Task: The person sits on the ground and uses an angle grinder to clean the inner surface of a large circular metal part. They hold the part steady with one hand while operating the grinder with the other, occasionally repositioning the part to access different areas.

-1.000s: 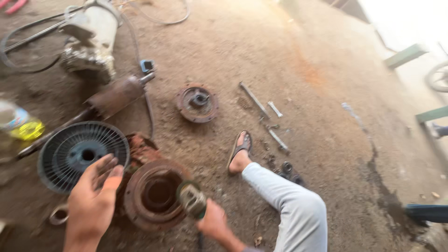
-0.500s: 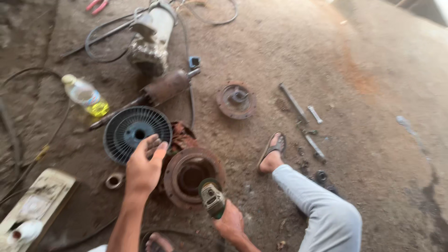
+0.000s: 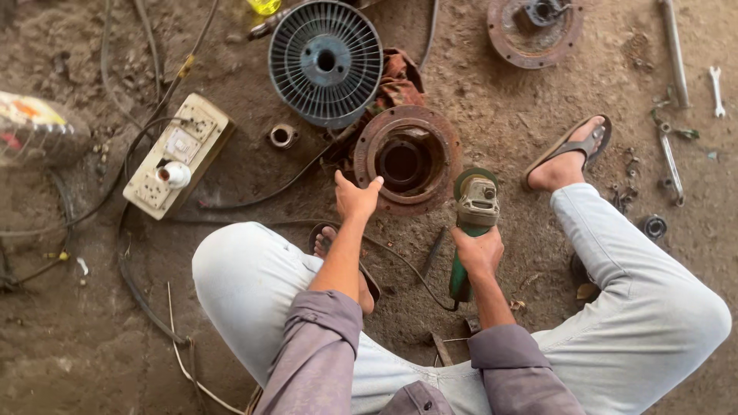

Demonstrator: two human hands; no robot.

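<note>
Left hand [image 3: 355, 197] spread on rusty flange [image 3: 407, 159] rim, right hand [image 3: 478, 250] gripping green grinder [image 3: 470, 223], disc hidden.

The dirt floor [image 3: 500, 100] carries all parts. A rusty flanged housing [image 3: 407, 159] lies at centre, a finned fan disc [image 3: 326, 61] just beside it. A cream socket board [image 3: 178, 155] with cables lies to one side. A second rusty disc [image 3: 534, 29], spanners [image 3: 716, 90] and a small ring [image 3: 282, 136] lie scattered.

Soft, even daylight lay over everything; shadows were faint, and edges far from the hands blurred slightly.
</note>
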